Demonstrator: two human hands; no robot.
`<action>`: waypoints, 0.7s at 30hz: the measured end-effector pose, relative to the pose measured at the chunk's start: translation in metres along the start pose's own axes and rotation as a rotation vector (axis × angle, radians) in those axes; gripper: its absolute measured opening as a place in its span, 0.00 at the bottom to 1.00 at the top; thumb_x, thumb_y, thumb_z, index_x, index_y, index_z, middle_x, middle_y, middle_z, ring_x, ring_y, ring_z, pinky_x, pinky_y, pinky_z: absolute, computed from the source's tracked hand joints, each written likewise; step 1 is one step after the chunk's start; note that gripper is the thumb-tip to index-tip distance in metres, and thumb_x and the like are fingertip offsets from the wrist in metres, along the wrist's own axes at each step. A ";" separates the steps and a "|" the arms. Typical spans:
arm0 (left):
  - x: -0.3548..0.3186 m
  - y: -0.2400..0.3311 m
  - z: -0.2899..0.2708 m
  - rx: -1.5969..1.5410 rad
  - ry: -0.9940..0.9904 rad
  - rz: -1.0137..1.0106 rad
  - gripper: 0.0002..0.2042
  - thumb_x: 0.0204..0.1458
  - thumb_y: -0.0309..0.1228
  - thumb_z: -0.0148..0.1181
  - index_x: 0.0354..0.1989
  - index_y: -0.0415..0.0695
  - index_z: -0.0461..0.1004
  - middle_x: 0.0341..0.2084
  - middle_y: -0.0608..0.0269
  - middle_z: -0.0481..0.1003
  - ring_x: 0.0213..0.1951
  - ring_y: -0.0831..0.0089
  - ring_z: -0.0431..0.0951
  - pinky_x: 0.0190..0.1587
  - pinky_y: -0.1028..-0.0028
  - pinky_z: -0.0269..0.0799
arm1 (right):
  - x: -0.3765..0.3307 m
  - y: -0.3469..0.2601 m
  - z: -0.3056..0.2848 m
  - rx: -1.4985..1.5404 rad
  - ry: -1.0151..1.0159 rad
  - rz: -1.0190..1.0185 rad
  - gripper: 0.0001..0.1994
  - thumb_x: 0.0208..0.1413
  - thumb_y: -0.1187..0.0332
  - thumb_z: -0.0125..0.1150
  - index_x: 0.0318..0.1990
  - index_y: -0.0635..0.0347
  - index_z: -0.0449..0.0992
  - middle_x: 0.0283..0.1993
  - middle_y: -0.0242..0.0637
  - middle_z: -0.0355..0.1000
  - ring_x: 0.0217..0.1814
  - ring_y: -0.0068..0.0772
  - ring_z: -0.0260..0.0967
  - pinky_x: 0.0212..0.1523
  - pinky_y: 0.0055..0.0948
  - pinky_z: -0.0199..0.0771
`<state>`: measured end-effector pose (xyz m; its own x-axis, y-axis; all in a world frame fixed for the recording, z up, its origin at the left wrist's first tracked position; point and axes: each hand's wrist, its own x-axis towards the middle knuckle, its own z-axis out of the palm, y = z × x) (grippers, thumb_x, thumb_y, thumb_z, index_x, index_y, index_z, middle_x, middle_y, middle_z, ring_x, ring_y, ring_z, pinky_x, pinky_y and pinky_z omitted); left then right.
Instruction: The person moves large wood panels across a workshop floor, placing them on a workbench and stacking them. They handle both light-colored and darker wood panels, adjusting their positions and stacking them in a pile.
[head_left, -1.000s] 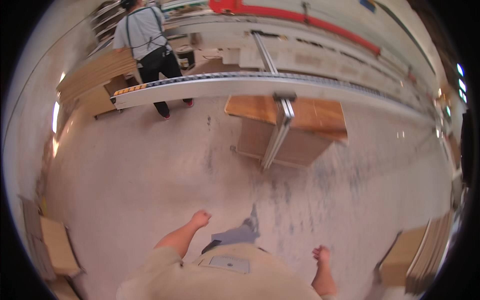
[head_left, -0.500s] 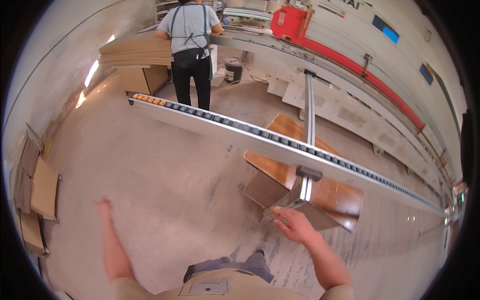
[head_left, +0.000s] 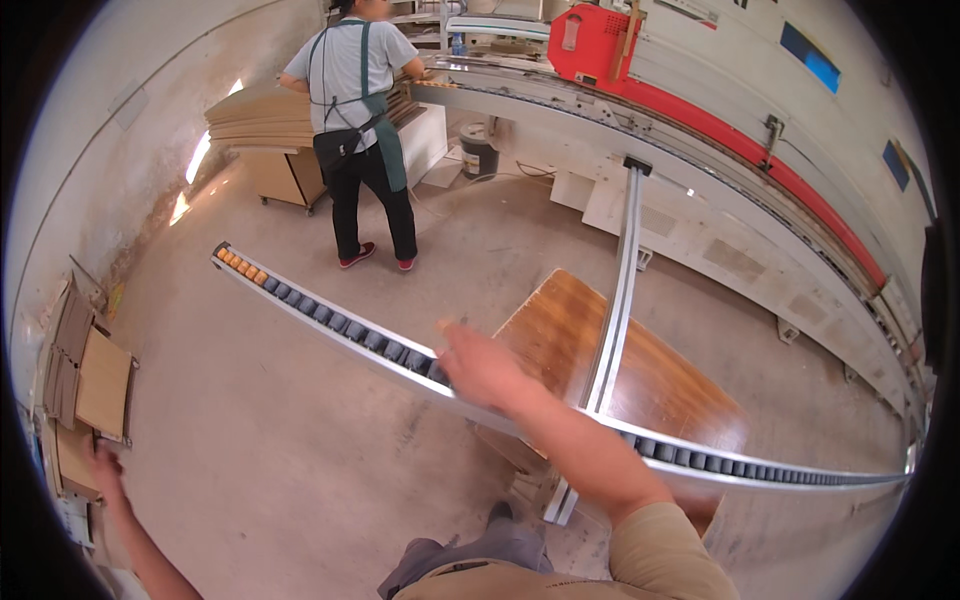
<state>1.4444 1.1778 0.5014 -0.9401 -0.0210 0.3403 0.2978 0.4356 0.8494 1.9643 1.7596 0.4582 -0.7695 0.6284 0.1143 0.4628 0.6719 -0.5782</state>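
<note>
My right hand reaches across a long metal rail set with dark rollers, orange at its far left end. Slightly smeared, the hand has its fingers stretched out and nothing visible in them; whether it touches the rail I cannot tell. Beneath the rail, my forearm hides part of a metal support bar running toward the machine. A glossy brown wooden board is under the rail and bar. Off at the left, my left hand is open and blurred, with nothing in it, near a light brown panel.
Behind the rail a person in a grey shirt and green apron stands at a long machine with a red beam. A stack of brown boards and a black bucket are nearby. Grey floor spreads along the left.
My right hand has left the support bar's near end and moved up and left over the rail. My left hand has swung left. The other person has turned rightward; the whole view has shifted.
</note>
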 end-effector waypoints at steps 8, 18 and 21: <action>-0.114 -0.055 0.111 0.041 -0.168 -0.322 0.07 0.58 0.33 0.49 0.38 0.44 0.69 0.14 0.66 0.66 0.12 0.79 0.64 0.12 0.77 0.60 | 0.020 -0.022 -0.004 -0.157 -0.384 0.050 0.37 0.54 0.43 0.55 0.64 0.59 0.56 0.42 0.50 0.74 0.43 0.52 0.73 0.41 0.44 0.73; -0.241 -0.180 0.178 0.087 0.015 -0.589 0.15 0.53 0.30 0.50 0.48 0.40 0.64 0.15 0.60 0.69 0.13 0.72 0.67 0.14 0.71 0.63 | 0.031 -0.039 0.011 -0.339 -0.294 -0.031 0.37 0.54 0.48 0.55 0.66 0.59 0.54 0.39 0.52 0.74 0.40 0.54 0.73 0.40 0.46 0.73; -0.251 -0.194 0.149 0.095 0.226 -0.587 0.28 0.53 0.31 0.51 0.62 0.38 0.52 0.17 0.58 0.69 0.14 0.70 0.68 0.15 0.71 0.65 | 0.048 -0.050 0.026 -0.316 -0.226 -0.124 0.37 0.54 0.51 0.55 0.67 0.57 0.51 0.40 0.51 0.74 0.40 0.54 0.73 0.40 0.47 0.73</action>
<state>1.5973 1.2326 0.1910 -0.8808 -0.4655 -0.0860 -0.2826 0.3714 0.8844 1.8924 1.7461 0.4717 -0.8892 0.4562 -0.0334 0.4454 0.8469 -0.2906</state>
